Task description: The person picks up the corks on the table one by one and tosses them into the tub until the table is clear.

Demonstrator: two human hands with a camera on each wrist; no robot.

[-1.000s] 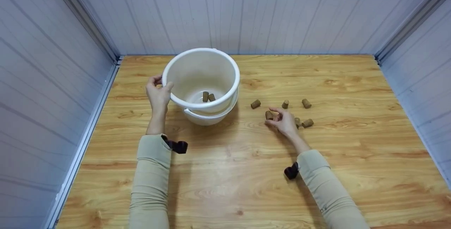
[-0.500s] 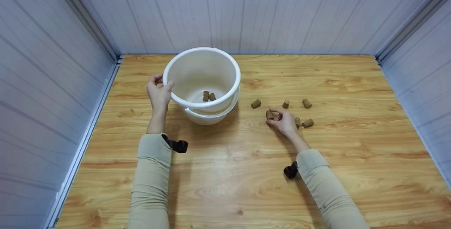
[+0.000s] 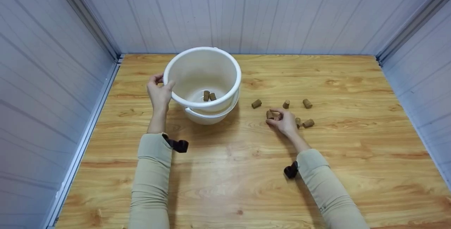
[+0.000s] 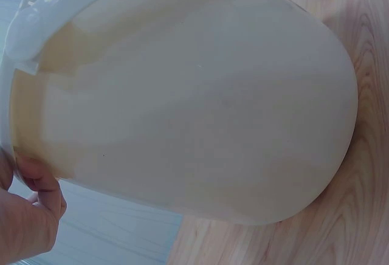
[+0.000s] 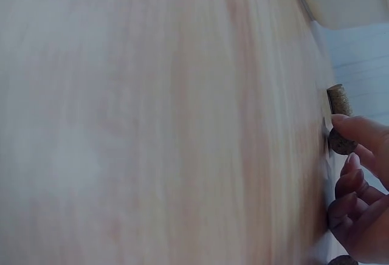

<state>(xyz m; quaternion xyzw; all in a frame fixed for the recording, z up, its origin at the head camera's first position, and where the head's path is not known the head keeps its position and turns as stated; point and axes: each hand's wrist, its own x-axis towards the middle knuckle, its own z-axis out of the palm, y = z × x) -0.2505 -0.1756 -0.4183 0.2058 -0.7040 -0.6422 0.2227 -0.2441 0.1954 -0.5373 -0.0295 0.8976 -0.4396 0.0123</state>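
Observation:
In the head view, a white bucket (image 3: 238, 81) stands on the wooden surface, its handle hanging down in front. My left hand (image 3: 159, 93) grips the left side of its rim, thumb over the edge. At the bottom inside lie two brown corks (image 3: 206, 96). To the right of the bucket, my right hand (image 3: 286, 121) pinches a cork (image 3: 269, 115) between thumb and fingers, down at the surface. The right wrist view shows this pinched cork (image 5: 341, 142) end-on, with another cork (image 5: 340, 99) beyond the thumb. Only part of the left hand (image 4: 30, 210) appears in the left wrist view, beside the rim.
Several loose corks surround the right hand: one cork (image 3: 256, 103) towards the bucket, two behind, and two close to the hand's right side, including a cork (image 3: 308, 123). Pale panel walls (image 3: 225, 14) enclose the wooden surface (image 3: 229, 179) at the back and both sides.

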